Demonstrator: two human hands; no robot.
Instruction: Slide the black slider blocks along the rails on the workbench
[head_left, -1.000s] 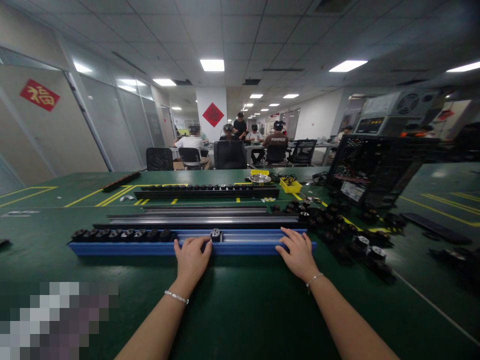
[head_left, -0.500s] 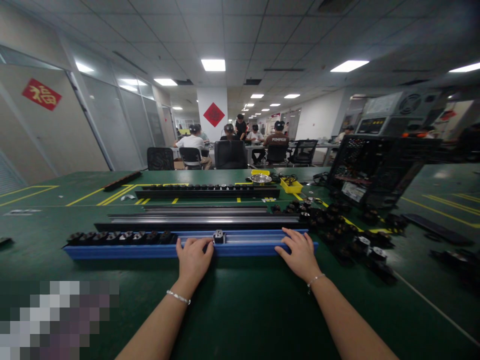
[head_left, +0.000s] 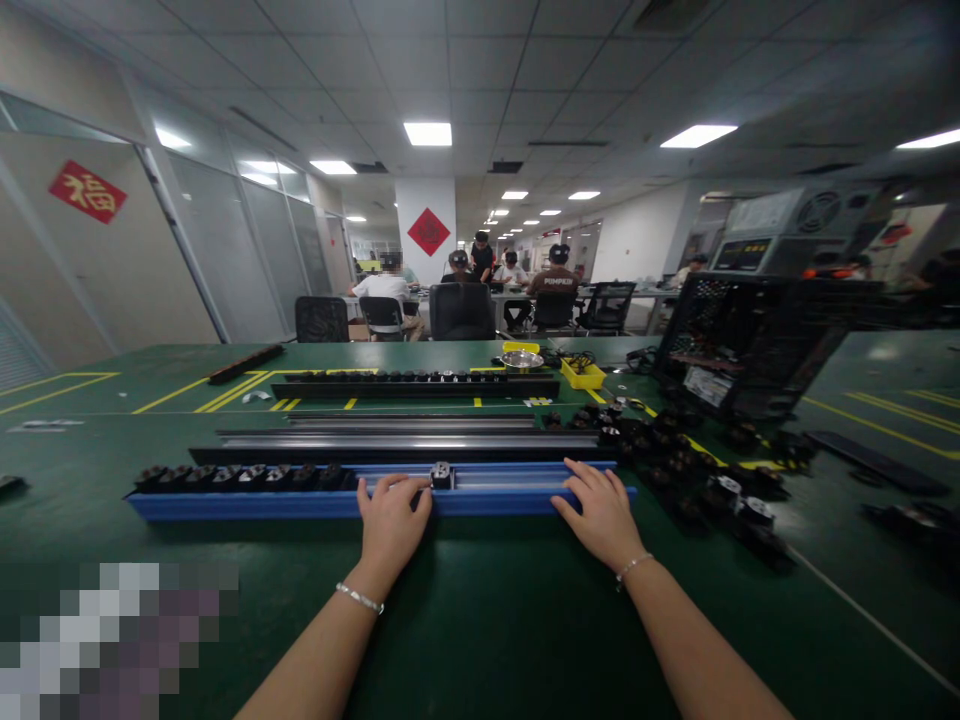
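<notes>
A long blue channel (head_left: 247, 505) lies crosswise in front of me, its left part filled with a row of black socket-like modules (head_left: 255, 477). One separate module with a pale face (head_left: 442, 475) sits near the channel's middle. My left hand (head_left: 395, 525) reaches over the near wall just left of it, thumb side against or very close to the module. Its fingers are apart, with their tips partly hidden inside the channel. Towards the right end, my right hand (head_left: 600, 512) grips the channel, thumb at the near wall and fingers across the top.
Black channels (head_left: 405, 441) lie behind the blue one, and a farther filled channel (head_left: 412, 388) beyond. Loose black modules (head_left: 675, 455) are heaped at right, by an open computer case (head_left: 750, 340). A yellow tray (head_left: 583, 374) and metal dish (head_left: 521, 358) stand behind. People sit farther back.
My left hand and the single module have shifted slightly to the right along the channel. The right hand keeps its place at the channel's right end.
</notes>
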